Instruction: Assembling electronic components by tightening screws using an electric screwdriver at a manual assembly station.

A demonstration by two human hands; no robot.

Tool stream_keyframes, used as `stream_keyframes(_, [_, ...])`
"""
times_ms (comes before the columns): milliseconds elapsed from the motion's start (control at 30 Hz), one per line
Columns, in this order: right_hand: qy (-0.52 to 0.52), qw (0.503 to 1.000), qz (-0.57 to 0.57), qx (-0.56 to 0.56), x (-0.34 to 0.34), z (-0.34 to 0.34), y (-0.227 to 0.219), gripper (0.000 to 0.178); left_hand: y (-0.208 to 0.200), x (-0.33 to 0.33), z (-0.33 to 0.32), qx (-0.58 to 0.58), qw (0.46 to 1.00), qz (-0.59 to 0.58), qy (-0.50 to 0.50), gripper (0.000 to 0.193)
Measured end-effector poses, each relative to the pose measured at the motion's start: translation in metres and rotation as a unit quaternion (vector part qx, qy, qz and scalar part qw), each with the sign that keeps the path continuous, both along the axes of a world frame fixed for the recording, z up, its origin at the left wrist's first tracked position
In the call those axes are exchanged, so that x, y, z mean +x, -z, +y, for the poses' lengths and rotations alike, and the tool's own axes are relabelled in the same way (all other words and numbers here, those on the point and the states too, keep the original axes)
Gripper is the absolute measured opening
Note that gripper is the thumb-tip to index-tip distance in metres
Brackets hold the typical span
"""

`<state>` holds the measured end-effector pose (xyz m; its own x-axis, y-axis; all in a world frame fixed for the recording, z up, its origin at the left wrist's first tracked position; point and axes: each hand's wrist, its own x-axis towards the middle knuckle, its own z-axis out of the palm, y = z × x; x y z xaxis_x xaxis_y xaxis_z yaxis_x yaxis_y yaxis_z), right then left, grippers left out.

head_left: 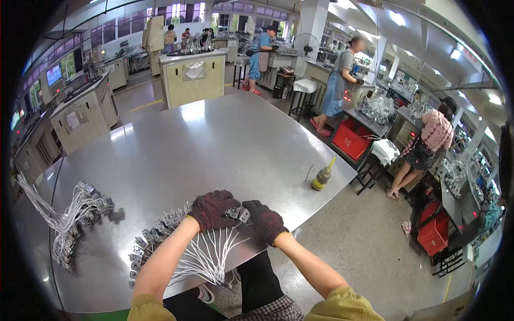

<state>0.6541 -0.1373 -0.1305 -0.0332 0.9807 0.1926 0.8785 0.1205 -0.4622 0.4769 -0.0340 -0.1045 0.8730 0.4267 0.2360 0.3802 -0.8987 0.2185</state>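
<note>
Both my hands wear dark knit gloves and meet at the near edge of a steel table (214,144). My left hand (213,209) rests on a curved row of small grey metal parts (155,232) whose white wires (206,257) fan out toward me over the table edge. My right hand (265,220) pinches the right end of that row, at a small metal part (242,214) between the two hands. Whether the left hand grips a part or only presses on it is hidden by the glove.
A second bundle of the same wired parts (69,219) lies at the table's left. A yellow-green squeeze bottle (322,176) stands near the right edge. Beyond are workbenches, red bins (350,139), a stool (304,88) and several people working.
</note>
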Motion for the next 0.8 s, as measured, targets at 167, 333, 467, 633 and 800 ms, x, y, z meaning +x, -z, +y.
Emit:
stream_keyframes(167, [0.088,0.994,-0.055,-0.032,-0.020,-0.003,-0.002,0.063,0.012,0.001,-0.001,0.055,0.998,-0.016,-0.005,0.055])
stream_keyframes(333, [0.028,0.998,-0.050,-0.015,-0.016,0.009,0.008,0.057,0.006,-0.002,-0.003,0.051,0.998,0.034,-0.017,0.061])
stream_keyframes(467, [0.018,0.995,-0.096,0.024,-0.012,0.016,0.031,0.056,-0.015,-0.007,-0.009,0.039,0.990,0.133,-0.039,0.078])
stream_keyframes(633, [0.042,0.997,-0.064,0.004,-0.010,0.004,0.003,0.056,-0.041,-0.056,-0.050,-0.078,0.973,-0.173,-0.134,0.081])
stream_keyframes(800, [0.028,0.996,-0.076,-0.034,-0.019,0.016,-0.009,0.062,0.020,-0.164,-0.160,-0.345,0.737,-0.531,-0.237,0.047])
